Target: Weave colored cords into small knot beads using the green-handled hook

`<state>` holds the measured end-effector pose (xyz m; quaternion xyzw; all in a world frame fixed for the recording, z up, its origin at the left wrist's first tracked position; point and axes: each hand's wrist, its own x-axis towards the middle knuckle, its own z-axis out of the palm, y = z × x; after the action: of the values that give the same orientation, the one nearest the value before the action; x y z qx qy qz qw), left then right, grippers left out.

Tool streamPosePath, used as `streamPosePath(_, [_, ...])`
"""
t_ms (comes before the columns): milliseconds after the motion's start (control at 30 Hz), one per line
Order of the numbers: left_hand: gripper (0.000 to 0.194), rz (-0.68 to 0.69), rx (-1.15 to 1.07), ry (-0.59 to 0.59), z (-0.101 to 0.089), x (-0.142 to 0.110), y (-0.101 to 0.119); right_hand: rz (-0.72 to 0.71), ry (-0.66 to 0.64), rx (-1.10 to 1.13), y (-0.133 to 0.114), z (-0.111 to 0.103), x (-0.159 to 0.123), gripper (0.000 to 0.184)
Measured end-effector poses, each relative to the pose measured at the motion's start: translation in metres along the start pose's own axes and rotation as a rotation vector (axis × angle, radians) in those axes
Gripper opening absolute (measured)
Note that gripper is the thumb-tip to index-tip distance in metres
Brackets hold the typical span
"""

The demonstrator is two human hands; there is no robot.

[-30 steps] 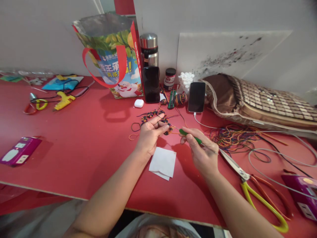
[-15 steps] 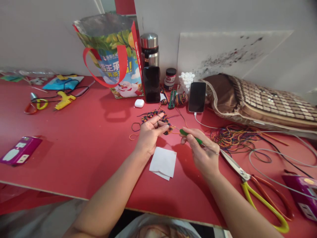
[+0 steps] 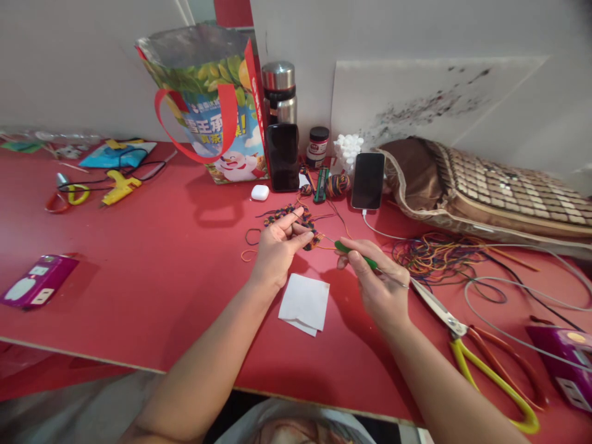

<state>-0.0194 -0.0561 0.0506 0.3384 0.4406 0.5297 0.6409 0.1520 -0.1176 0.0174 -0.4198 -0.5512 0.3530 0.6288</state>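
Pinched between the fingers of my left hand [image 3: 280, 245] is a multicoloured crocheted piece [image 3: 313, 239] in dark, orange and purple yarn. Part of it lies hidden behind those fingers. My right hand [image 3: 380, 277] is closed around the green handle of a crochet hook [image 3: 356, 252]. Its thin metal shaft points left to the edge of the crocheted piece; whether the tip sits inside a stitch is too small to tell. Loose yarn ends trail on the table around the work. Below the hands lies a folded white paper [image 3: 305, 303].
Large scissors [image 3: 456, 327] and a yarn tangle [image 3: 430, 253] lie right of my right hand. Behind stand two phones [image 3: 368, 182], a yarn ball [image 3: 338, 184], a thermos [image 3: 280, 92] and a bag [image 3: 208, 111]. A yellow glue gun [image 3: 120, 187] is at left.
My left hand has shifted very slightly left with the crocheted piece. The right hand and hook look almost unmoved.
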Motion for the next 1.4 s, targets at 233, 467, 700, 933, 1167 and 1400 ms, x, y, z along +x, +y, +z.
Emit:
streamPosePath(233, [0.058,0.047,0.063,0.010,-0.0001,-0.0001,0.0017,0.000,0.005,-0.007,-0.0034,-0.0001,0.0010,0.028])
streamPosePath(467, [0.060,0.021,0.025,0.005,0.0003,-0.0005,0.0010,-0.002,0.016,-0.001,0.0010,0.0001,-0.0013,0.026])
streamPosePath(700, [0.051,-0.031,-0.087,0.027,0.0035,-0.0036,0.0007,-0.015,0.040,-0.007,0.0016,0.0023,-0.0035,0.026])
streamPosePath(933, [0.058,-0.036,-0.081,-0.001,0.0043,-0.0043,-0.0002,-0.025,0.047,-0.011,-0.0012,0.0024,-0.0035,0.028])
streamPosePath(1167, [0.063,0.002,-0.075,-0.021,0.0052,-0.0061,-0.0014,-0.027,0.053,0.012,-0.0005,0.0021,-0.0036,0.028])
streamPosePath(1400, [0.061,0.011,-0.088,-0.036,0.0043,-0.0042,-0.0035,-0.014,0.066,0.011,0.0004,0.0009,-0.0032,0.025])
